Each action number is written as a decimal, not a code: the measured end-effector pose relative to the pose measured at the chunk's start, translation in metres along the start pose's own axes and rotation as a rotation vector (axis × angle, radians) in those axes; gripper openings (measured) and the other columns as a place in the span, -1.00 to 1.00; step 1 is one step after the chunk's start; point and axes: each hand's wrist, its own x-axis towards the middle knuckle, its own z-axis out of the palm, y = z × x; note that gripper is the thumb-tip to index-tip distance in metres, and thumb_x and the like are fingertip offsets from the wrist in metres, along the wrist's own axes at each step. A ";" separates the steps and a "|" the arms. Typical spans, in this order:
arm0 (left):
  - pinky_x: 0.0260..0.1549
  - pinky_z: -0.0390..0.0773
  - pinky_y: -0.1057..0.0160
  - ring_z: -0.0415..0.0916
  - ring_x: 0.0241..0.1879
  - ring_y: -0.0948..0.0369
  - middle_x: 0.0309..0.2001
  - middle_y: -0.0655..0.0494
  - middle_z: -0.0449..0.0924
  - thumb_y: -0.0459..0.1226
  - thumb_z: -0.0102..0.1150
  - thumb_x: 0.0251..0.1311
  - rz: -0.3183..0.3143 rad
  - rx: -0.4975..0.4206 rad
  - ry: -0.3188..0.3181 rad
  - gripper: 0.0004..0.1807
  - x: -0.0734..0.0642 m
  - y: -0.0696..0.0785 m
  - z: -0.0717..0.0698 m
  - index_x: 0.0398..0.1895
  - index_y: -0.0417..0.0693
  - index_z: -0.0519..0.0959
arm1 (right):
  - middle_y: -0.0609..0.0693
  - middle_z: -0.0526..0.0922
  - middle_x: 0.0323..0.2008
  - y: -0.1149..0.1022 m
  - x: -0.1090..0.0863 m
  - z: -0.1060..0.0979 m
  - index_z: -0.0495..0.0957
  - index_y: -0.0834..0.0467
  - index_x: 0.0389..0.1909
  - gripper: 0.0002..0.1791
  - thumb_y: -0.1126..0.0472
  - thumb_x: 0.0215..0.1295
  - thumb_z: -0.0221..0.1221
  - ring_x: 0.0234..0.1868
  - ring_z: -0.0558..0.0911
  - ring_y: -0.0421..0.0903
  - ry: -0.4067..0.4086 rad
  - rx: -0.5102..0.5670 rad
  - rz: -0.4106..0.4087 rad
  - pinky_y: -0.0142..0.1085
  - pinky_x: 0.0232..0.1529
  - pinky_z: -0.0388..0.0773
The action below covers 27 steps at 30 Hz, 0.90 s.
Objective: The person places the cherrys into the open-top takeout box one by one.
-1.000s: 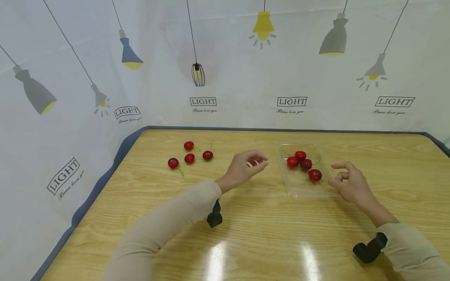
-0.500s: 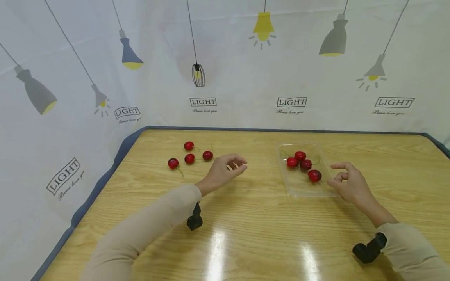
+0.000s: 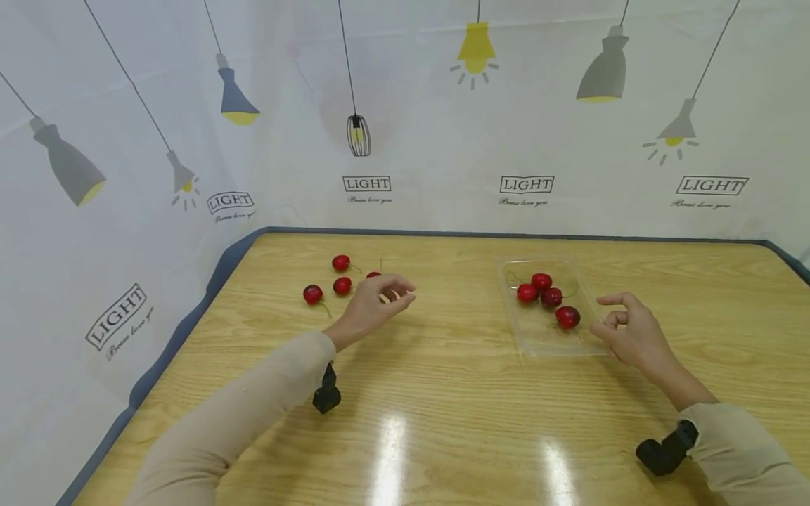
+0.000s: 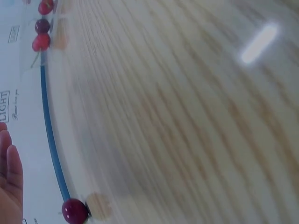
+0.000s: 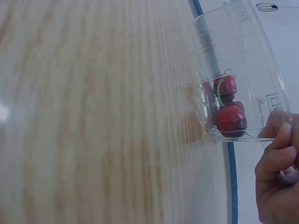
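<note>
My left hand [image 3: 375, 303] hovers over the table beside the loose cherries, its fingers loosely bent with nothing between them. It partly covers one cherry [image 3: 375, 275]; other cherries [image 3: 313, 294] lie just to its left, some with green stems. In the left wrist view, a dark cherry [image 4: 74, 211] rests on the table near the hand's fingers [image 4: 14, 165]. My right hand [image 3: 635, 336] pinches the right edge of a clear plastic container [image 3: 534, 339]. Several red cherries [image 3: 567, 318] sit inside it. The right wrist view shows the thumb and fingers [image 5: 275, 163] at the container's rim [image 5: 271, 51].
The wooden table [image 3: 455, 393] has a blue edge along the back and left. Behind it hangs a white cloth [image 3: 430, 140] printed with lamps. A black wrist camera [image 3: 327, 393] hangs below the left sleeve, and another camera [image 3: 664, 450] below the right.
My left hand has moved left, away from the container, to the loose cherries, and now partly covers one. My right hand and the container have stayed in place.
</note>
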 end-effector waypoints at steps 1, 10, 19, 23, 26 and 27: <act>-0.45 0.48 0.29 0.47 -0.46 0.26 -0.39 0.10 0.56 -0.25 0.15 0.11 -0.006 0.007 0.002 -0.80 0.000 -0.001 -0.002 -0.27 -0.21 0.57 | -0.07 0.34 -0.66 0.000 0.000 0.000 0.13 0.40 0.09 -0.52 0.32 0.19 0.02 -0.84 0.19 -0.25 0.000 0.002 0.000 -0.36 -0.85 0.20; -0.48 0.47 0.29 0.46 -0.46 0.21 -0.36 0.05 0.57 -0.29 0.18 0.08 -0.005 0.005 0.083 -0.83 -0.006 -0.013 -0.026 -0.30 -0.21 0.58 | -0.08 0.34 -0.66 0.001 0.000 0.000 0.13 0.40 0.09 -0.52 0.33 0.20 0.02 -0.84 0.18 -0.26 -0.006 0.015 -0.003 -0.35 -0.86 0.19; -0.48 0.42 0.24 0.44 -0.41 0.09 -0.28 -0.06 0.53 -0.31 0.14 0.11 -0.078 0.042 0.102 -0.80 -0.014 -0.003 -0.050 -0.25 -0.27 0.55 | -0.06 0.35 -0.66 0.001 0.001 0.001 0.13 0.40 0.09 -0.52 0.32 0.19 0.01 -0.85 0.19 -0.25 0.000 0.002 0.002 -0.35 -0.85 0.20; -0.46 0.37 0.21 0.36 -0.44 0.13 -0.29 -0.05 0.48 -0.27 0.15 0.11 -0.094 0.089 0.104 -0.77 -0.015 -0.017 -0.053 -0.22 -0.24 0.56 | -0.06 0.35 -0.66 0.001 0.001 0.001 0.13 0.40 0.09 -0.52 0.32 0.20 0.01 -0.85 0.19 -0.24 -0.004 -0.002 0.003 -0.35 -0.84 0.20; -0.43 0.34 0.19 0.31 -0.43 0.13 -0.25 -0.04 0.45 -0.25 0.16 0.11 -0.102 0.113 0.100 -0.77 -0.016 -0.026 -0.055 -0.21 -0.22 0.57 | -0.06 0.35 -0.66 0.001 0.001 0.001 0.12 0.40 0.10 -0.52 0.32 0.20 0.02 -0.84 0.20 -0.24 -0.006 -0.004 0.008 -0.35 -0.84 0.21; -0.42 0.34 0.19 0.31 -0.42 0.13 -0.23 -0.04 0.45 -0.25 0.16 0.10 -0.103 0.110 0.099 -0.77 -0.016 -0.027 -0.056 -0.22 -0.21 0.57 | -0.06 0.35 -0.66 0.001 0.001 0.001 0.12 0.40 0.10 -0.52 0.31 0.20 0.02 -0.84 0.20 -0.24 -0.006 -0.004 0.010 -0.35 -0.83 0.21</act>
